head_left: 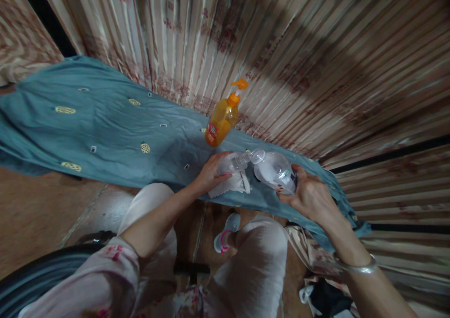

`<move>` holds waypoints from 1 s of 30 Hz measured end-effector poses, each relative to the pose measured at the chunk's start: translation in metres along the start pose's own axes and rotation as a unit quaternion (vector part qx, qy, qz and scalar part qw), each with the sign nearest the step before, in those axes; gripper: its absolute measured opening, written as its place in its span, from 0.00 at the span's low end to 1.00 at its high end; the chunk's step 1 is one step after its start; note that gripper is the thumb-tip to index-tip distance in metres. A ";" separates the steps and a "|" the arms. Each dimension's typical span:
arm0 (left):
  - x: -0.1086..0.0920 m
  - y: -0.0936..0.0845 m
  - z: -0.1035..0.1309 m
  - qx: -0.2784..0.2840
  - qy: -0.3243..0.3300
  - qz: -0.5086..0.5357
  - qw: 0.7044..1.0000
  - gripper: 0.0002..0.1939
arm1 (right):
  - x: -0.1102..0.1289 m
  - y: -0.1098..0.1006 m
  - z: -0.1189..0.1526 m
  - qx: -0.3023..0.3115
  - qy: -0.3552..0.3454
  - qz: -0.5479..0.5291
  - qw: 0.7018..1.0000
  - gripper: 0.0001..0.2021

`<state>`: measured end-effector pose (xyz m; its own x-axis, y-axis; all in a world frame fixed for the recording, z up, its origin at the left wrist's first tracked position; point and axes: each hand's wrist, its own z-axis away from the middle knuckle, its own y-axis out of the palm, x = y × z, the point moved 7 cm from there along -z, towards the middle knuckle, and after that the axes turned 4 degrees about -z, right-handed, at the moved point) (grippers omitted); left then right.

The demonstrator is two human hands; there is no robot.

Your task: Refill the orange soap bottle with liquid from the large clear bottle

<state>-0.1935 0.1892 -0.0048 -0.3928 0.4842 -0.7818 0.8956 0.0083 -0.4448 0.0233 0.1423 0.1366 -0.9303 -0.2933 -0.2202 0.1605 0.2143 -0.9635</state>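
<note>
My left hand (pixel 213 173) is closed around a small clear bottle (pixel 232 163), its neck pointing right. My right hand (pixel 307 192) grips a larger clear bottle (pixel 276 170) with a printed label, tipped so that its mouth faces left. The two mouths meet, or nearly so, above the cloth; I cannot tell whether liquid passes between them. Under the small bottle lies a crumpled white tissue (pixel 237 184). Just behind the hands stands an orange pump bottle (pixel 223 118) with an orange pump head and a red label.
A teal cloth (pixel 112 125) with yellow pineapple prints covers the narrow table. Patterned pleated curtains (pixel 281 64) hang close behind it. Dark bars (pixel 393 154) cross the curtain at right. Below are my knees, a tiled floor (pixel 45 205) and a dark bundle (pixel 330 297).
</note>
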 end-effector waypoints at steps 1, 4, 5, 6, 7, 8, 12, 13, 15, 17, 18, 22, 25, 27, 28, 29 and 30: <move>0.000 0.000 0.000 0.000 -0.001 -0.001 1.000 0.33 | 0.000 0.000 0.000 0.001 0.002 -0.001 1.000 0.32; -0.001 0.000 0.000 0.002 -0.003 -0.002 1.000 0.33 | 0.000 0.000 0.000 0.006 0.007 -0.002 1.000 0.32; -0.001 0.000 0.000 0.002 -0.004 -0.003 1.000 0.33 | 0.000 0.000 0.000 0.006 0.007 -0.003 1.000 0.33; -0.001 0.000 0.000 0.002 -0.005 -0.004 1.000 0.33 | 0.000 0.000 0.000 0.006 0.008 -0.004 1.000 0.33; -0.001 -0.001 0.000 0.001 -0.006 -0.005 1.000 0.33 | 0.000 0.000 0.000 0.005 0.007 -0.004 1.000 0.33; 0.000 -0.001 0.000 0.000 -0.006 -0.005 1.000 0.33 | 0.000 0.000 0.000 0.004 0.006 -0.004 1.000 0.33; -0.001 0.000 0.000 0.000 0.002 0.002 1.000 0.32 | 0.000 0.000 0.001 -0.009 -0.007 0.002 1.000 0.31; -0.001 0.000 0.000 -0.001 0.004 0.004 1.000 0.32 | 0.000 0.000 0.001 -0.011 -0.009 0.003 1.000 0.32; -0.002 -0.001 0.000 -0.004 0.008 0.008 1.000 0.32 | 0.000 0.001 0.001 -0.009 -0.010 0.004 1.000 0.32; -0.002 -0.001 0.000 -0.008 0.010 0.014 1.000 0.32 | 0.000 0.001 0.001 -0.004 -0.010 0.003 1.000 0.33; -0.002 -0.001 0.000 -0.008 0.011 0.016 1.000 0.32 | 0.000 0.001 0.000 -0.001 -0.010 0.002 1.000 0.33; -0.001 -0.001 0.000 -0.007 0.007 0.017 1.000 0.32 | 0.001 0.000 -0.001 -0.001 -0.006 0.000 1.000 0.32; 0.000 -0.001 0.000 -0.004 0.007 0.016 1.000 0.33 | 0.001 -0.001 0.000 -0.008 -0.006 0.000 1.000 0.31; 0.000 0.000 0.000 -0.002 0.006 0.015 1.000 0.33 | 0.001 0.000 0.000 -0.007 -0.008 0.002 1.000 0.31; 0.000 0.000 0.000 -0.001 0.005 0.015 1.000 0.33 | 0.001 0.000 0.000 -0.006 -0.009 0.004 1.000 0.31; 0.000 0.000 0.000 0.000 0.004 0.015 1.000 0.33 | 0.001 0.000 0.001 -0.006 -0.010 0.005 1.000 0.31; 0.000 0.000 0.000 -0.001 0.004 0.015 1.000 0.33 | 0.001 0.000 0.001 -0.007 -0.012 0.005 1.000 0.31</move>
<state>-0.1941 0.1892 -0.0051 -0.3637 0.4906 -0.7918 0.9075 -0.0051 -0.4201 0.0225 0.1409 0.1365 -0.9207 -0.3134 -0.2327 0.1641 0.2301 -0.9592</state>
